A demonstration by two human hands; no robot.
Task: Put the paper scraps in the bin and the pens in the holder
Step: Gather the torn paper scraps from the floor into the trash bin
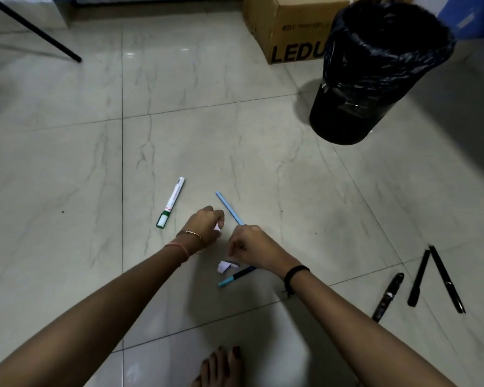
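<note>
My left hand (206,224) is closed on a white paper scrap (217,228) just above the tiled floor. My right hand (249,245) hovers close beside it, fingers curled down over another white paper scrap (224,266) lying on the floor; whether it touches the scrap is unclear. A light blue pen (229,208) lies past both hands, and a dark blue pen with a light blue cap (236,275) lies under my right wrist. A white marker with a green cap (170,202) rests to the left. The black-lined bin (375,71) stands at the far right. No pen holder is visible.
Three black pens (419,277) lie on the floor at the right. A cardboard box (288,26) stands behind the bin. A black stand leg (34,29) crosses the far left. My bare foot (221,367) is at the bottom edge.
</note>
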